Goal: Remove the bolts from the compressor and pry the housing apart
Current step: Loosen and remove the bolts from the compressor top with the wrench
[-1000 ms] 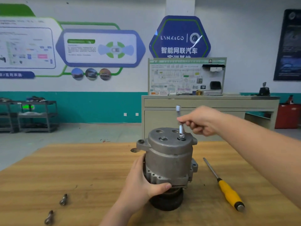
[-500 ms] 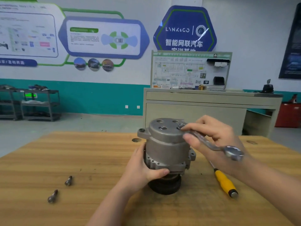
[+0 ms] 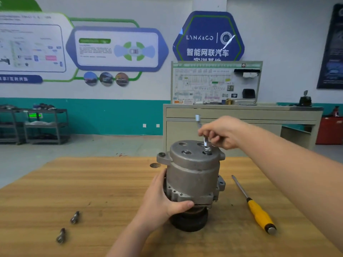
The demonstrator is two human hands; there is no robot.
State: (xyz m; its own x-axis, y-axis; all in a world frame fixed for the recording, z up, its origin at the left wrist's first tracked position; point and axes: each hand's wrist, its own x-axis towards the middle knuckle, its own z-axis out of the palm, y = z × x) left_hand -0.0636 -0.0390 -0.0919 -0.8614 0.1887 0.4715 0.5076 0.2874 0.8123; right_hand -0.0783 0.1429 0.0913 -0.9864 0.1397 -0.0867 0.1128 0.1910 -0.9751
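Even, bright overhead light fills the workshop, casting only soft shadows on the pale wooden bench (image 3: 92, 182). A white streak of glare crosses the blue hexagonal wall sign (image 3: 207, 36). Wall posters blur; straight lines bow toward the frame's edges.

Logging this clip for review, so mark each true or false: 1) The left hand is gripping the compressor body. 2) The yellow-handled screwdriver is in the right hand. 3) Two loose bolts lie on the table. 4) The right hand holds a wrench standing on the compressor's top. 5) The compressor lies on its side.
1) True: the left hand grips the lower side of the compressor.
2) False: the screwdriver lies on the table, to the right of the compressor.
3) True: two bolts lie at the near left.
4) True: the right hand holds the wrench there.
5) False: it stands upright on its dark pulley end.
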